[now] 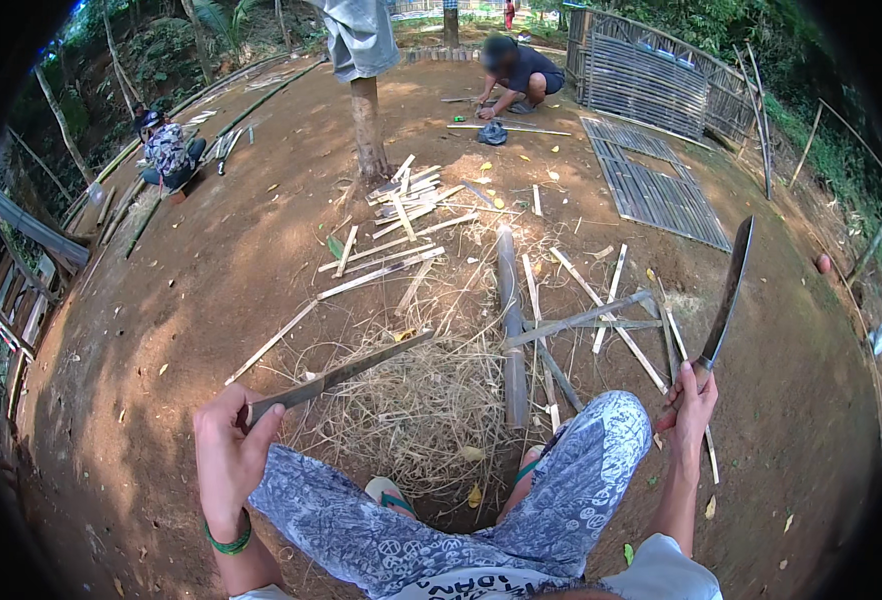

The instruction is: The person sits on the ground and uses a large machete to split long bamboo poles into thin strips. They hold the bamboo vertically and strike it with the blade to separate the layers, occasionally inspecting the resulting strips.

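My left hand (235,442) grips one end of a flat, weathered bamboo slat (356,368), which points forward and right above the shavings. In my right hand (691,405) is a machete (730,295), its dark curved blade pointing up and away and its reddish handle inside my fingers. Blade and slat are well apart. Between my bent knees and beyond lies a pile of thin bamboo shavings (411,410). A thick grey-brown pole (512,335) rests on the ground just past my feet, with another weathered slat (576,321) crossing beside it.
Pale split strips (416,205) lie piled near a tree trunk (366,130) with grey cloth over it. A slatted bamboo panel (676,195) lies at the right, before a bamboo fence (646,85). One person (526,75) crouches ahead, another (169,150) at far left.
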The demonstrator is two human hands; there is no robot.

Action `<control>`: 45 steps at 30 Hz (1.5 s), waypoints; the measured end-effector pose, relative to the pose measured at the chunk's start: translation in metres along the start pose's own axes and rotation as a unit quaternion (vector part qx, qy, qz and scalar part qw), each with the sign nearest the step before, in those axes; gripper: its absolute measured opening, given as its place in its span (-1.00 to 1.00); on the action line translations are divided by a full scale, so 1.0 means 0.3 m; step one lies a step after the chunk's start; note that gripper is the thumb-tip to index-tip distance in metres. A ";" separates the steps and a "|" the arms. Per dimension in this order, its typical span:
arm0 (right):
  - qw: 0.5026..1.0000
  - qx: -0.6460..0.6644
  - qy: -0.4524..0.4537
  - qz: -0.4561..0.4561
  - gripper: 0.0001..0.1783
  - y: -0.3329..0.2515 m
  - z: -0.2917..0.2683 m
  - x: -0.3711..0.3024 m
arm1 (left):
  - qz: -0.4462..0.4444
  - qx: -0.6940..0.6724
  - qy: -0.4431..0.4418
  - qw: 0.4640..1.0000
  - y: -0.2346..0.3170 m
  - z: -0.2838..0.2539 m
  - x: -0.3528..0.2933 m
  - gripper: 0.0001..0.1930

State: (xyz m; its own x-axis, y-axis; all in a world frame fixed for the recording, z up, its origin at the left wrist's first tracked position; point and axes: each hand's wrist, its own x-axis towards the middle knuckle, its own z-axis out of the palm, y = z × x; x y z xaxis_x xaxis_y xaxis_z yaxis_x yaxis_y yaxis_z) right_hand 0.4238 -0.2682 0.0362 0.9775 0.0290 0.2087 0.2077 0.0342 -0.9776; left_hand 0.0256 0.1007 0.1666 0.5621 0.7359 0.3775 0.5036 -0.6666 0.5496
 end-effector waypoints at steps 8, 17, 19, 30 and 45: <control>0.976 -0.052 -0.207 -0.038 -0.78 -0.188 0.224 -0.249 | 0.160 -0.153 0.087 0.971 0.025 0.129 0.023 -0.82; 0.882 0.023 -0.436 0.180 -0.77 -0.080 0.405 -0.515 | 0.177 -0.216 0.128 0.952 0.053 0.178 -0.031 -0.77; 0.877 0.001 -0.443 0.187 -0.76 -0.036 0.422 -0.546 | 0.149 -0.235 0.103 0.955 0.049 0.213 -0.032 -0.78; 0.883 0.007 -0.437 0.170 -0.70 0.163 0.467 -0.553 | 0.093 -0.425 0.264 0.861 -0.059 0.459 0.084 -0.90; 0.902 -0.038 -0.403 0.152 -0.64 0.205 0.430 -0.540 | 0.238 -0.312 0.310 0.866 0.129 0.267 0.304 -0.89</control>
State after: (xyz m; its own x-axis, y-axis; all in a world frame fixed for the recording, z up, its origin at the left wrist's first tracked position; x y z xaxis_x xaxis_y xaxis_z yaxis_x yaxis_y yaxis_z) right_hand 0.2737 -0.1420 -0.0541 0.6521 0.7438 -0.1469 -0.0334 -0.1654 -0.9857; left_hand 0.1490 0.1324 0.1628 0.0504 0.4470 0.8931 -0.2502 -0.8601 0.4446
